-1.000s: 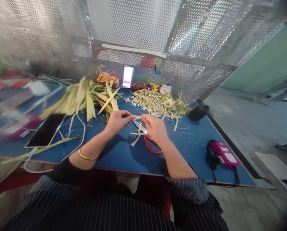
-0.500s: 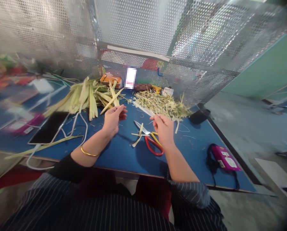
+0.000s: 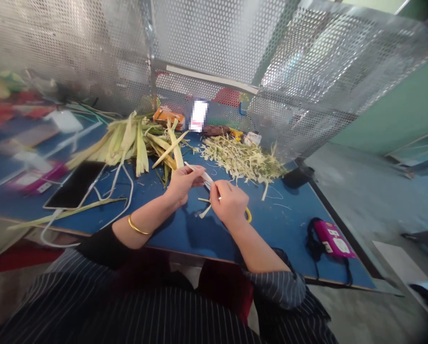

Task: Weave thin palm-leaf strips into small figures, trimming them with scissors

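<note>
Both hands meet over the blue table (image 3: 199,239). Between them runs a narrow pale leaf strip (image 3: 207,178). My left hand (image 3: 181,185) pinches it near its far end, and my right hand (image 3: 231,203) has closed fingers on its near end. Under my right hand lie scissors, mostly covered; only a yellow handle (image 3: 248,215) shows beside the wrist. A few cut leaf bits (image 3: 205,210) rest on the table just below the strip. Behind my left hand spreads a bundle of long pale-green leaves (image 3: 126,143), which look like corn husks.
A heap of shredded leaf strips (image 3: 247,160) covers the back right. A dark phone (image 3: 75,185) with a white cable lies left. Farther back stand an orange packet (image 3: 169,118) and a bright screen (image 3: 198,114). A magenta box (image 3: 334,239) sits right, before a perforated metal screen (image 3: 214,38).
My right hand has moved left with the strip, over the scissors. My left hand has come right and taken hold of the strip's other end.
</note>
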Tool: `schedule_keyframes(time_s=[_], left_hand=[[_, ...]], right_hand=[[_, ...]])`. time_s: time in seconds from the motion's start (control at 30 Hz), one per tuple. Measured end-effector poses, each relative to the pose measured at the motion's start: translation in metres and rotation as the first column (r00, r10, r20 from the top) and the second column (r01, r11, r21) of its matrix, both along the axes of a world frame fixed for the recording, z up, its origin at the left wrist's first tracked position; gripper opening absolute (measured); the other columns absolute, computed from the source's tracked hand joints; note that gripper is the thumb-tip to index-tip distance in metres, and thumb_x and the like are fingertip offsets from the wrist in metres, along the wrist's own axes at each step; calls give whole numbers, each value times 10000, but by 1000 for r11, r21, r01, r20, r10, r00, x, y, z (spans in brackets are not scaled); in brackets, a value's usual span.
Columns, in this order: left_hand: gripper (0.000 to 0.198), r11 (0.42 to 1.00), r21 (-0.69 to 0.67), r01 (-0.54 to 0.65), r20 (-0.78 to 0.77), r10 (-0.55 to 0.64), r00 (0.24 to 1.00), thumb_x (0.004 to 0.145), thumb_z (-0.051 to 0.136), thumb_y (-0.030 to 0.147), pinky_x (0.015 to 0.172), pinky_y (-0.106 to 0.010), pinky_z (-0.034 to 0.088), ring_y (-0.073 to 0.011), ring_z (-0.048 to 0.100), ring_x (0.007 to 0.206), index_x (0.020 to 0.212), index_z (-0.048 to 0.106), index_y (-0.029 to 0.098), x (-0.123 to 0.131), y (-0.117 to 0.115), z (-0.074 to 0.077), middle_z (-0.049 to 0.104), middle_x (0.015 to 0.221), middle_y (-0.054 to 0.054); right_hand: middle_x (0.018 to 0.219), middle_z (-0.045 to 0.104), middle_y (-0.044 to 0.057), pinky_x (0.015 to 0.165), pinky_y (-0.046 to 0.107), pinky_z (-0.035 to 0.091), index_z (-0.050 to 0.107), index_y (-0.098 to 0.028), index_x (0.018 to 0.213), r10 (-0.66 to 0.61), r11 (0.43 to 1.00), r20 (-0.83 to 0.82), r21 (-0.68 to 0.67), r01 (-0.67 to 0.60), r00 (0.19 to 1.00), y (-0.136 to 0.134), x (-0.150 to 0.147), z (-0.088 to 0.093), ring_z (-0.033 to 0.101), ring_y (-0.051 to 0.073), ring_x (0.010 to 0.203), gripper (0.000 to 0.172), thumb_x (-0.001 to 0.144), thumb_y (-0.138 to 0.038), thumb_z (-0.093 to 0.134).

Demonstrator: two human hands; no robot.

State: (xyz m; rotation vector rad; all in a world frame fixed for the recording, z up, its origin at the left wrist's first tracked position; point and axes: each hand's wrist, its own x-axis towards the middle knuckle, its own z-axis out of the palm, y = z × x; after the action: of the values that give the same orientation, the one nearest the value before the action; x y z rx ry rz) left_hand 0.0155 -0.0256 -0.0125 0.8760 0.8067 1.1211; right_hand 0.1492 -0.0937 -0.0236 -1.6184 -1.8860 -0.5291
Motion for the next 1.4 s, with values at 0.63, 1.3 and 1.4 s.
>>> schedule_keyframes(time_s=[0.63,1.3,1.4], left_hand=[[116,999,15,-32,-145,34,989,759,630,233,487,-216,447,-57,522,474,779,665,123,-12,14,6,624,712,-29],[247,991,126,55,-265,-20,964,685,680,368,389,-219,80,-6,242,378,710,636,126,-14,33,-13,481,586,21],[256,988,142,56,-251,-19,968,668,680,369,388,-217,85,-11,243,379,711,633,120,-14,34,-14,462,569,33]], right_hand=[[980,606,112,727,287,397,525,-145,1101,-138,756,125,-628,186,983,-39,54,-6,586,230,895,359,751,-224,545],[908,633,37,754,323,481,486,-205,1211,-135,786,-645,-532,-315,752,-28,110,15,603,182,786,597,683,-427,652],[874,588,9,735,307,476,468,-221,1206,-39,702,-685,-537,-468,728,-22,92,20,572,158,755,598,672,-399,673]])
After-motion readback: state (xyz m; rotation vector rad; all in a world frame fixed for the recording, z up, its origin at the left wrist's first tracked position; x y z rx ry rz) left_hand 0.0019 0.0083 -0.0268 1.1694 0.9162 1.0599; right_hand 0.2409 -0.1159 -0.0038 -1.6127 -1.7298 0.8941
